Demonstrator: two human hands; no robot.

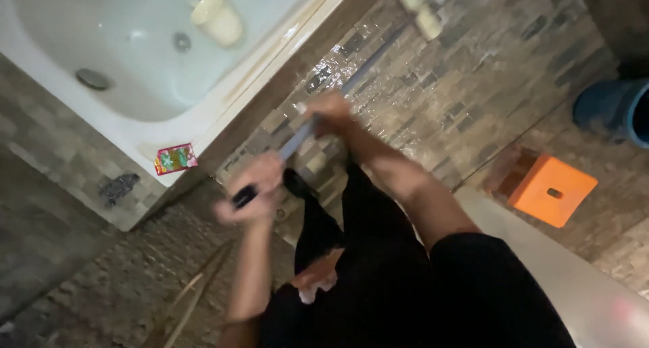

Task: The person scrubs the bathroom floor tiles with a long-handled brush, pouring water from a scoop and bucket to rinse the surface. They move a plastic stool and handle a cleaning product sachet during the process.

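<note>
Wet stone-tile floor (pixel 433 98), an orange stool (pixel 551 189) and blue bucket (pixel 612 111) (partly cut off) on it.
</note>
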